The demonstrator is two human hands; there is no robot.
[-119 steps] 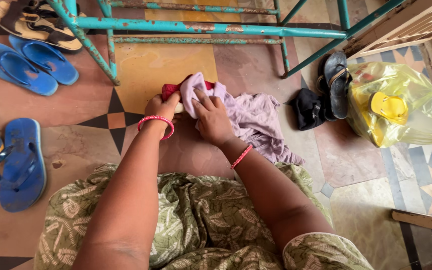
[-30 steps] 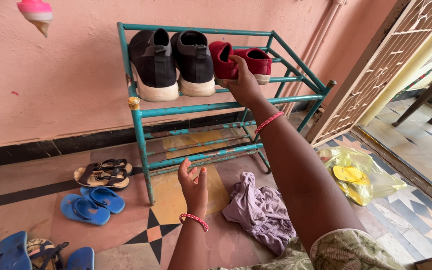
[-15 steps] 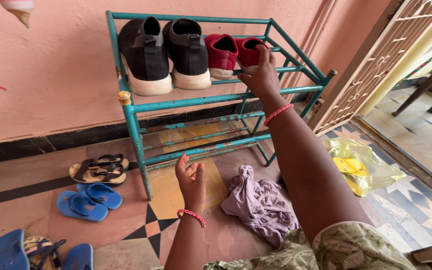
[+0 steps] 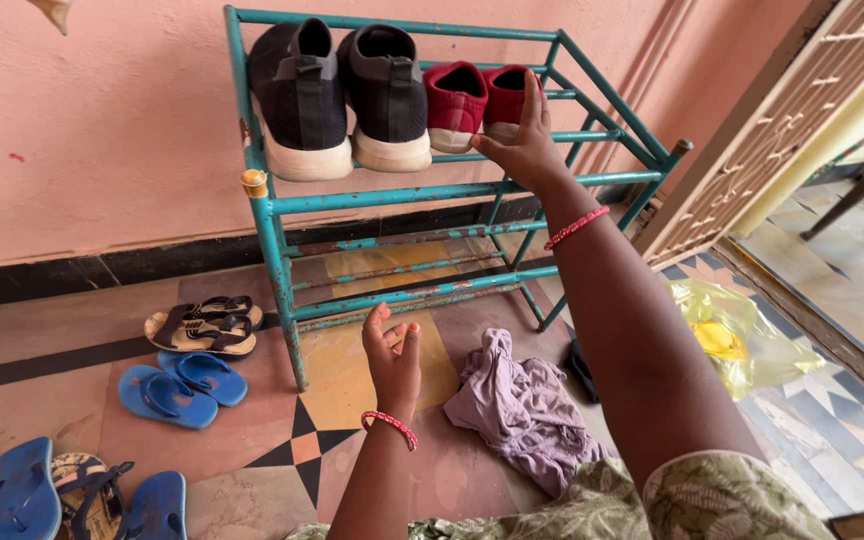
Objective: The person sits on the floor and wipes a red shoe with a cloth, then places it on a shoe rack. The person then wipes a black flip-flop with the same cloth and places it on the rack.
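Note:
A teal metal shoe rack [image 4: 382,195] stands against the pink wall. Its top shelf carries a pair of black shoes [image 4: 302,85] with white soles and a pair of red shoes [image 4: 455,100]. My right hand [image 4: 524,140] reaches up and holds the heel of the right red shoe [image 4: 502,90], fingers along its side and thumb beneath. My left hand [image 4: 392,360] hovers lower, in front of the rack's bottom bars, with fingers apart and nothing in it. A crumpled purple cloth [image 4: 517,405] lies on the tiled floor just right of it.
Brown sandals [image 4: 202,325] and blue flip-flops [image 4: 182,385] lie left of the rack, with more footwear [image 4: 17,495] at the bottom left. A yellow plastic bag [image 4: 742,345] sits on the right by a grille door [image 4: 782,130]. A black sandal [image 4: 582,370] peeks from behind my arm.
Four seconds ago both hands held a red shoe and the purple cloth on the floor. Since then my right hand set the red shoes on the top shelf; the cloth lies loose.

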